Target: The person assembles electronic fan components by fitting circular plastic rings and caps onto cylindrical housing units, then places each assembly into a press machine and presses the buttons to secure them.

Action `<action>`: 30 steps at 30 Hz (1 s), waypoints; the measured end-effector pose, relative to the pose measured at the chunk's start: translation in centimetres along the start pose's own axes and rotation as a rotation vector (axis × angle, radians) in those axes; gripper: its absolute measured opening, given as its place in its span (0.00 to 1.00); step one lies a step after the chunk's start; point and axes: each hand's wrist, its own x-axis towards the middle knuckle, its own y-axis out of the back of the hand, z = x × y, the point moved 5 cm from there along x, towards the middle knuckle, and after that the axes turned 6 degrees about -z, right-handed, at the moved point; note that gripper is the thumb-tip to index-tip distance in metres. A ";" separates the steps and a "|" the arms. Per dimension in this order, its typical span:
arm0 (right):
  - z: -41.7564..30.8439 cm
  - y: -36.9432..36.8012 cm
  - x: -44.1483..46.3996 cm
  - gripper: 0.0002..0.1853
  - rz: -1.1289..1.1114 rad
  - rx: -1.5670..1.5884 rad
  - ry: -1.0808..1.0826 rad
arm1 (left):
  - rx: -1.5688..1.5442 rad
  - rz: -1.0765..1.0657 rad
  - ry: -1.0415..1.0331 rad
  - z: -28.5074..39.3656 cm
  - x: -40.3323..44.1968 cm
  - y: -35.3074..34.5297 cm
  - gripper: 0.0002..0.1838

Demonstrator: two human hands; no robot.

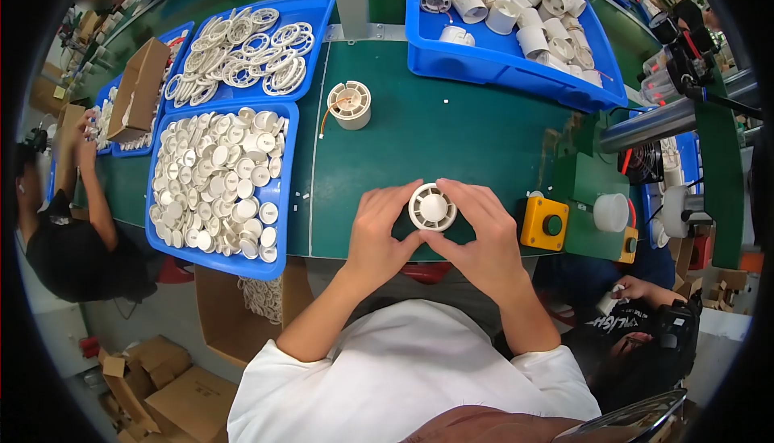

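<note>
Both my left hand (382, 225) and my right hand (477, 229) grip a white round plastic housing (433, 206) from either side, close to the table's front edge. Its face, turned up toward me, has a smooth round disc at the centre and slots around it. Farther back on the green table (403, 153) stands a similar white cylindrical housing (350, 106), with thin red wires hanging from its left side. To the left of my hands, a blue tray (288, 169) is heaped with small round white caps (222, 169).
Another blue tray (324, 9) holds white rings, and a blue bin (451, 72) at the back holds white cylinders. A yellow button box (545, 223) sits right of my hand, beside a machine with a metal bar (645, 131). Other people sit at left and right.
</note>
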 end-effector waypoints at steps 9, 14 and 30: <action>1.6 -0.3 0.3 0.29 -0.085 0.261 -0.094 | -0.106 0.046 0.038 -0.3 -0.1 0.1 0.30; 1.7 0.7 -0.6 0.31 0.009 0.279 -0.087 | 0.341 0.025 -0.216 3.5 1.5 0.6 0.28; 8.2 15.7 -11.0 0.27 0.969 0.210 -0.235 | -0.204 -0.331 -0.652 16.1 13.9 -16.3 0.30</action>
